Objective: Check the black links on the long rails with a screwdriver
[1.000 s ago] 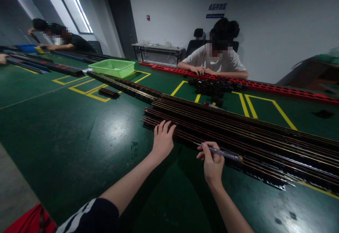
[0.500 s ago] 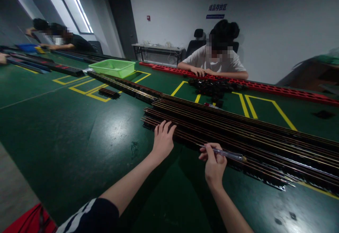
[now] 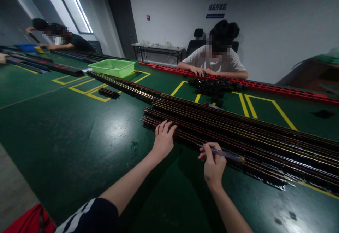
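Note:
Long black strips (image 3: 212,128) with thin copper- and brass-coloured rods along them lie side by side across the green table. My left hand (image 3: 164,141) rests on the near edge of these strips by their left end, its fingers slightly bent and apart. In my right hand (image 3: 215,162) is a slim screwdriver (image 3: 230,156) with a clear handle, gripped between thumb and fingers. Its thin shaft points left, the tip at the nearest strip; whether it touches the strip is hard to see. The handle's end points right, over the strips.
A light green basket (image 3: 113,67) stands beyond the strips, with a short dark bundle (image 3: 108,93) nearer. Across the table, a person (image 3: 214,56) handles small parts by a dark pile (image 3: 212,87) and a long red rack (image 3: 265,87). Other people work at far left.
My right hand and the screwdriver have shifted very slightly, the handle's end a little to the left. My left hand stays in place on the strips.

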Available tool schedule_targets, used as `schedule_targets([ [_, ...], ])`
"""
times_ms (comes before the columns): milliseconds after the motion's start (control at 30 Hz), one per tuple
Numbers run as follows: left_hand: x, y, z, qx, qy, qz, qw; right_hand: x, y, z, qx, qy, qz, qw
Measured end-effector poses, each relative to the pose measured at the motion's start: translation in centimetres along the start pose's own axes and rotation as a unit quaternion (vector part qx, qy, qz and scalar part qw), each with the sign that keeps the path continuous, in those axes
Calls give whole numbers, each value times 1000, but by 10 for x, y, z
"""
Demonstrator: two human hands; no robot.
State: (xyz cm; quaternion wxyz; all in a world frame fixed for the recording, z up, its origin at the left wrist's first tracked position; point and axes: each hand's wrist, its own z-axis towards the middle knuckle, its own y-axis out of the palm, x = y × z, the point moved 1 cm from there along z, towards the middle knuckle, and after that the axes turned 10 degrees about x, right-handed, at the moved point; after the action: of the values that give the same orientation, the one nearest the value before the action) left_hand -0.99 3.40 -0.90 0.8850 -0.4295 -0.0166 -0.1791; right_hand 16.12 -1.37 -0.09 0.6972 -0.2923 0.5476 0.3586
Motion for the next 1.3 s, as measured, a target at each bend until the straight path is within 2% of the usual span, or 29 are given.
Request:
schedule_targets([
  [100,0,-2,1,2,6,-21,1000,2,0,1,-19,-25,-9,999],
  [267,2,-5,1,-1,36,-43,998,5,-1,4,1,22,4,1000],
  [433,3,-6,1,-11,69,-56,996,3,0,3,5,30,12,999],
  [1300,0,-3,1,-13,71,-43,996,5,-1,4,10,39,9,999],
])
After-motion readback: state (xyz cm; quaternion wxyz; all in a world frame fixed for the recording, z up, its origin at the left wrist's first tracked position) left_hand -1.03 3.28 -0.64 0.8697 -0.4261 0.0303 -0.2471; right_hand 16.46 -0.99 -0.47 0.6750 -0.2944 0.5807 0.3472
